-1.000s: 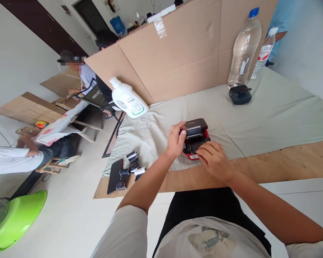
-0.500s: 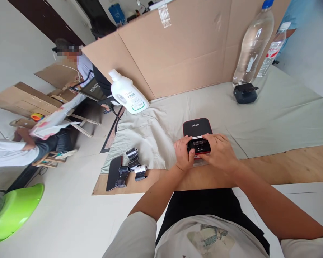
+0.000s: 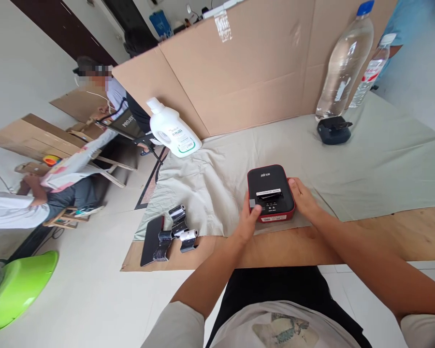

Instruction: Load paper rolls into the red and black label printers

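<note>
A black label printer (image 3: 267, 180) with a red body sits on the cloth near the table's front edge, its lid closed and a white strip above its slot. My left hand (image 3: 248, 220) holds its front left side, thumb resting on top near the corner. My right hand (image 3: 301, 195) is against its right side, thumb upward along the edge; its other fingers are partly hidden. Left of my hands lie a black flat panel (image 3: 150, 241) and a black film ribbon (image 3: 179, 220) with silvery rolls, partly lying over the panel.
A white detergent bottle (image 3: 176, 130) leans by the cardboard wall (image 3: 246, 72). At the back right are a large water bottle (image 3: 344, 63), a smaller bottle (image 3: 371, 72) and a dark small device (image 3: 333, 131). Two people sit at the left, beyond a green basin (image 3: 25, 285).
My hands have moved from the printer's top to its two sides. The slot and front buttons now show. The whole view has shifted slightly.
</note>
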Demonstrator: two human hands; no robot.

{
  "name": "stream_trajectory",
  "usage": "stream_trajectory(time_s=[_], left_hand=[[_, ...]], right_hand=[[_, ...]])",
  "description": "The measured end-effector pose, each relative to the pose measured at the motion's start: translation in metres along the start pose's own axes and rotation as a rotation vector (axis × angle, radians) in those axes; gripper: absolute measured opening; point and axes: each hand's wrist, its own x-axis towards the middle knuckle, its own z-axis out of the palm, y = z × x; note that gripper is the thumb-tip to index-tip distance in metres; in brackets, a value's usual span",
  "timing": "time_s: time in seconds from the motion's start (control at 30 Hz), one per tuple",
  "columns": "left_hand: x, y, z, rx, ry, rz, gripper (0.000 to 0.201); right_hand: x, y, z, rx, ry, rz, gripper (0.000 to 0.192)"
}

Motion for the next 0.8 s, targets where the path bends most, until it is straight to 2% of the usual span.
stream_trajectory(time_s=[0.07, 0.2, 0.27, 0.33, 0.43, 0.5, 0.53, 0.67, 0.8], left_hand=[[-0.005, 0.003, 0.005, -0.106, -0.041, 0.029, 0.091], [-0.013, 0.004, 0.010, -0.168, -0.027, 0.071, 0.107], [-0.008, 0.005, 0.005, -0.181, 0.041, 0.078, 0.110], [0.007, 0.006, -0.009, -0.282, 0.163, 0.048, 0.102], [0.047, 0.011, -0.048, -0.566, 0.312, -0.095, 0.066], [0.080, 0.018, -0.085, -0.677, 0.389, -0.150, 0.041], [0.097, 0.022, -0.105, -0.689, 0.438, -0.134, 0.033], [0.160, 0.040, -0.182, -0.595, 0.684, 0.006, 0.021], [0.194, 0.044, -0.235, -0.456, 0.817, -0.003, 0.022]], right_hand=[[-0.005, 0.003, 0.011, 0.120, -0.005, 0.016, 0.053], [-0.021, 0.003, 0.020, 0.362, 0.069, -0.027, 0.052], [-0.024, 0.007, 0.021, 0.401, 0.027, -0.058, 0.054], [-0.025, 0.012, 0.022, 0.346, -0.057, -0.076, 0.058], [-0.025, 0.020, 0.026, 0.129, -0.191, -0.074, 0.059], [-0.026, 0.022, 0.030, -0.020, -0.250, -0.090, 0.057], [-0.026, 0.022, 0.031, -0.079, -0.270, -0.106, 0.054], [-0.028, 0.020, 0.036, -0.203, -0.296, -0.182, 0.046], [-0.028, 0.018, 0.039, -0.253, -0.263, -0.247, 0.041]])
